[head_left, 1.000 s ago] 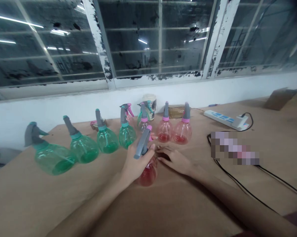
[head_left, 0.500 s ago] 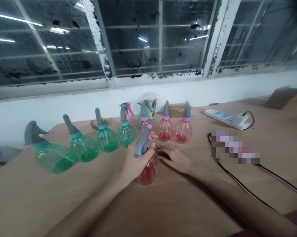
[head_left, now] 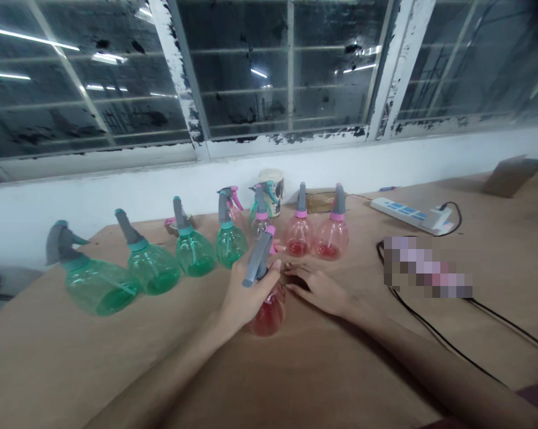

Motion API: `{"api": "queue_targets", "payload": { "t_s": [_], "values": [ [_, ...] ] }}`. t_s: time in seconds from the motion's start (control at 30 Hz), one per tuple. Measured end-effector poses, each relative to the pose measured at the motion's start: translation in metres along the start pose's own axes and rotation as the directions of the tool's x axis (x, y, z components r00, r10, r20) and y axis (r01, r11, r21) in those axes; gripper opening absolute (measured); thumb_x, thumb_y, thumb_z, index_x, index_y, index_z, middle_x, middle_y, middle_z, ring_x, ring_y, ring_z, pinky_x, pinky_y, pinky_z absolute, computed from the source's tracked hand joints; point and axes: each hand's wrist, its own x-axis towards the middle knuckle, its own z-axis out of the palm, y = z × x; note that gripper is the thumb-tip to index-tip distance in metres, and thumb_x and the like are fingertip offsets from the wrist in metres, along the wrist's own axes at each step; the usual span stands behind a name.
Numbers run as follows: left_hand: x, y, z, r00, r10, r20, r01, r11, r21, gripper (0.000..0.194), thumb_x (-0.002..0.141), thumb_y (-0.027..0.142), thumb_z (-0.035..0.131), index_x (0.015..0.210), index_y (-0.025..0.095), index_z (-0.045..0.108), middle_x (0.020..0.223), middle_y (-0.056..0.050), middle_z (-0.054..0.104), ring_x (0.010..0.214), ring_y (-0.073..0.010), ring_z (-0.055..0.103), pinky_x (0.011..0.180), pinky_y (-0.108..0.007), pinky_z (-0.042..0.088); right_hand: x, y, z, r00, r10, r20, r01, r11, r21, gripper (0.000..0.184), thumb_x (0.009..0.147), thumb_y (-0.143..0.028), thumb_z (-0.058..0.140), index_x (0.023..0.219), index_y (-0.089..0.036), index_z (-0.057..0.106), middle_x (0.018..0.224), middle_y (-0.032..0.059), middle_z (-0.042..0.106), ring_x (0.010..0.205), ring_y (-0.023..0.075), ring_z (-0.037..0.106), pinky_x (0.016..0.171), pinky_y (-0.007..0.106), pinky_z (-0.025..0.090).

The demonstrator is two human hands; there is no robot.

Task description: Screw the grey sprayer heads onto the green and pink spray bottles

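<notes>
My left hand (head_left: 246, 292) is wrapped round the neck of a red spray bottle (head_left: 269, 313) with a grey trigger head, upright on the table. Red liquid shows low in it. Just right of that bottle, my right hand (head_left: 320, 289) rests on the tabletop, fingers loosely bent and apart from the thumb, holding nothing. Its fingertips come close to the bottle; contact is unclear. Beyond stand two pink spray bottles (head_left: 331, 238) holding red liquid. To the left is a row of green spray bottles (head_left: 195, 253) with green liquid. A clear one with a pink collar (head_left: 260, 223) is partly hidden.
On the wooden table (head_left: 340, 369), a white power strip (head_left: 407, 214) with a plug lies at the right. Nearer is a blurred-out object (head_left: 429, 268) with black cords. A patterned cup (head_left: 275, 179), a brown taped box (head_left: 320, 201) and a pen (head_left: 387, 189) are near the wall.
</notes>
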Motion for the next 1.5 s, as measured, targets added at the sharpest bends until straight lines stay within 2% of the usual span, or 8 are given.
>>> {"api": "queue_targets", "payload": {
  "t_s": [0.43,0.57,0.67,0.8,0.87,1.07,1.3,1.5],
  "values": [
    [0.001,0.002,0.0,0.999,-0.016,0.041,0.015,1.0,0.025,0.023,0.079,0.024,0.052,0.101,0.022,0.057,0.068,0.001,0.06,0.06,-0.0133,0.056,0.058,-0.025,0.044,0.0,-0.001,0.0,1.0,0.014,0.022,-0.013,0.999,-0.029,0.032,0.086,-0.029,0.048,0.116,-0.019,0.052,0.122,0.0091,0.055,0.116,0.0208,0.047,0.1,0.041,0.037],
    [0.001,0.008,-0.002,0.999,-0.017,0.033,0.015,0.998,0.058,0.018,0.077,0.024,0.054,0.094,0.02,0.057,0.072,0.001,0.061,0.057,-0.0114,0.053,0.059,-0.024,0.044,0.0,-0.002,-0.001,1.0,0.018,0.021,-0.018,1.0,-0.018,0.033,0.086,-0.029,0.048,0.116,-0.019,0.052,0.123,0.0092,0.054,0.117,0.0207,0.047,0.101,0.04,0.036],
    [0.001,0.012,-0.004,0.998,-0.053,0.046,0.049,0.996,0.078,0.01,0.076,0.028,0.055,0.081,0.019,0.057,0.059,0.004,0.054,0.048,-0.0093,0.046,0.049,-0.021,0.039,0.0,-0.001,0.0,1.0,0.009,0.014,-0.009,1.0,-0.015,0.033,0.086,-0.028,0.048,0.117,-0.02,0.051,0.122,0.0092,0.055,0.116,0.0208,0.048,0.1,0.041,0.037],
    [-0.001,0.015,-0.006,0.993,-0.085,0.076,0.081,0.995,0.052,0.015,0.075,0.03,0.055,0.065,0.019,0.052,0.047,0.007,0.04,0.042,-0.0075,0.036,0.043,-0.02,0.032,0.0,0.0,0.0,1.0,0.0,0.013,0.001,1.0,-0.006,0.033,0.086,-0.029,0.047,0.118,-0.02,0.051,0.123,0.0092,0.054,0.116,0.0211,0.048,0.1,0.042,0.037],
    [0.0,0.015,-0.006,0.993,-0.082,0.088,0.078,0.996,0.04,0.013,0.076,0.029,0.055,0.067,0.019,0.053,0.046,0.008,0.038,0.042,-0.0077,0.035,0.044,-0.02,0.032,-0.001,-0.001,0.0,1.0,0.005,0.017,-0.005,1.0,-0.014,0.033,0.086,-0.029,0.047,0.118,-0.019,0.051,0.123,0.0095,0.055,0.116,0.021,0.048,0.1,0.042,0.037],
    [0.001,0.006,-0.003,0.993,-0.077,0.085,0.077,0.997,0.011,0.013,0.078,0.031,0.052,0.074,0.019,0.055,0.06,0.003,0.053,0.051,-0.0097,0.045,0.051,-0.021,0.036,-0.002,-0.001,0.0,0.999,0.019,0.029,-0.017,0.999,-0.048,0.033,0.086,-0.03,0.047,0.116,-0.018,0.053,0.123,0.0095,0.055,0.117,0.0208,0.047,0.101,0.04,0.036],
    [-0.002,0.003,0.0,0.997,-0.066,0.035,0.064,0.997,0.041,0.019,0.076,0.029,0.053,0.062,0.018,0.045,0.051,0.006,0.043,0.046,-0.0074,0.035,0.046,-0.02,0.032,-0.001,0.002,0.001,1.0,0.009,0.028,-0.008,0.999,-0.045,0.033,0.086,-0.031,0.047,0.116,-0.018,0.052,0.124,0.0098,0.054,0.117,0.0211,0.047,0.101,0.04,0.037],
    [-0.002,0.001,0.001,0.999,-0.045,0.023,0.044,0.998,0.049,0.019,0.077,0.029,0.053,0.062,0.018,0.047,0.051,0.006,0.04,0.047,-0.0078,0.035,0.047,-0.02,0.032,-0.001,0.0,0.0,0.999,0.021,0.028,-0.02,0.999,-0.049,0.033,0.087,-0.031,0.046,0.117,-0.018,0.051,0.124,0.0095,0.054,0.117,0.021,0.047,0.101,0.04,0.037]
  ]
}}
